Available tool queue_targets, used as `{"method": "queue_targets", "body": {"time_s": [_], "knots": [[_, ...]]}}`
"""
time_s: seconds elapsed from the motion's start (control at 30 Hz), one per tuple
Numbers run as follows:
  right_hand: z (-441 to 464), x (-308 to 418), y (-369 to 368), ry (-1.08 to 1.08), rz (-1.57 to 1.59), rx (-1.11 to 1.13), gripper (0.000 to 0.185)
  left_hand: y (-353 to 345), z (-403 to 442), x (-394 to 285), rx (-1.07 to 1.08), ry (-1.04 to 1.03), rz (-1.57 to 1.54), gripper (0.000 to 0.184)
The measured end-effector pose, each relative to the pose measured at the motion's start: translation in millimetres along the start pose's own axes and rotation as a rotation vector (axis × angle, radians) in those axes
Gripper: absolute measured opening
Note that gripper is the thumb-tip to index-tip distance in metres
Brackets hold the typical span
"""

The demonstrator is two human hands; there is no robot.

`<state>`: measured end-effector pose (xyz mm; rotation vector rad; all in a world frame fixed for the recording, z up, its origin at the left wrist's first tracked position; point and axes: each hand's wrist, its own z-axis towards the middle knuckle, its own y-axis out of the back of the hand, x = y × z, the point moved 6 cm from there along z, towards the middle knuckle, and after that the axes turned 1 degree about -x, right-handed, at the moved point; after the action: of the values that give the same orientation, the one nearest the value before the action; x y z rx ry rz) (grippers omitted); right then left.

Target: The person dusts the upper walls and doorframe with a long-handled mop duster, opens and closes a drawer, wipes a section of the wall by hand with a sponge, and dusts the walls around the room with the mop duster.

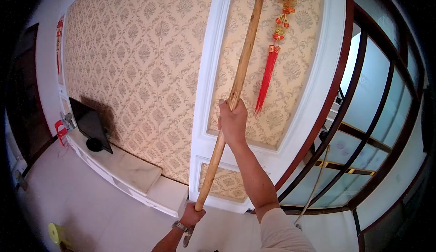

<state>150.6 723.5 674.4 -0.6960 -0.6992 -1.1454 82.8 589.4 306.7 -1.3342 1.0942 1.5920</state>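
A long wooden pole point(245, 54) slants across the view, rising past the top edge, where its far end is out of sight. My right hand point(233, 120) is wrapped round it at mid-length. Lower down, my left hand point(192, 216), with a watch point(180, 226) on its wrist, grips the pole close to its bottom end. Behind the pole is a patterned wall panel point(154, 66) in a white frame. Right of the pole hangs a red and gold tasselled ornament point(268, 77), apart from both hands.
A low white TV cabinet point(136, 172) runs along the wall, carrying a dark television point(91, 120). A yellow-green stool point(56, 234) stands at lower left. Dark-framed glass doors point(368, 129) fill the right side, with a thin stick point(315, 184) leaning there. Another red ornament point(59, 47) hangs far left.
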Motion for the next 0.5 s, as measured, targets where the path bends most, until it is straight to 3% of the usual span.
{"method": "queue_targets", "body": {"time_s": [0.27, 0.37, 0.5], "knots": [[-9, -12, 4, 0.144, -0.121, -0.080, 0.017, -7, -15, 3, 0.208, 0.110, -0.089, 0.014], [-28, -24, -2, -0.039, 0.031, -0.002, 0.016, 3, -29, 17, 0.182, 0.202, -0.104, 0.016], [-62, -37, -14, -0.105, 0.089, 0.070, 0.012, 16, -52, 63, 0.093, 0.206, -0.077, 0.018]]}}
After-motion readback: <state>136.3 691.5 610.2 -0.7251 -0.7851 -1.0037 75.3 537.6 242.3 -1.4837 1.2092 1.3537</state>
